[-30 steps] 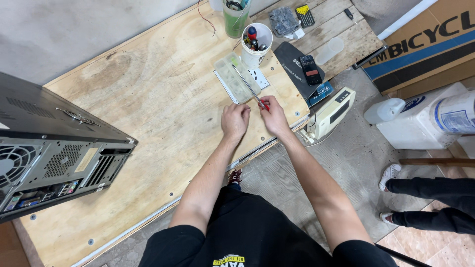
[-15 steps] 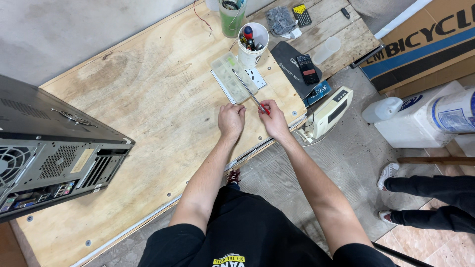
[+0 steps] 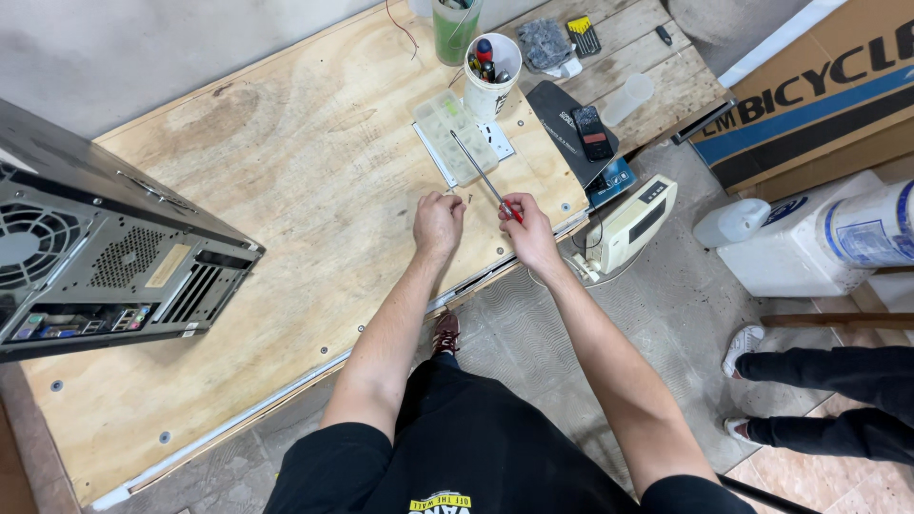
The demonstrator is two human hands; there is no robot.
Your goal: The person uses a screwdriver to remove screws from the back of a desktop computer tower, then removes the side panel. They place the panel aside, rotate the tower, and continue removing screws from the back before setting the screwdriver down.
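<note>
head view looked straight down on a plywood desk [image 3: 286,190]. the right hand [image 3: 526,228] was closed on the red handle of a screwdriver [image 3: 481,174]; its thin shaft ran up and to the left, away from the body, and its tip lay over a clear plastic parts box [image 3: 455,136]. so the tool's long axis pointed from the grip toward the far side of the desk, handle near, tip far. the left hand [image 3: 438,224] rested on the desk just left of the right one, fingers curled together near something small on the wood by its fingertips; whether it pinched anything i could not tell. the two hands sat close, not touching, and the left was the nearer to that small bit.

the parts box lay flat, lid side up as far as could be seen, its contents too small to make out. just behind it stood a white cup [image 3: 492,71] packed with upright tools and pens, and left of that a green cup [image 3: 455,29] with a few sticks in it. a dark flat case [image 3: 562,119] with a phone [image 3: 592,131] on it lay to the right. a computer case [image 3: 105,257] stood at the left edge of the desk, its back panel toward the camera. on the floor to the right stood a white jug [image 3: 733,222] and a cardboard box [image 3: 819,95].
</note>
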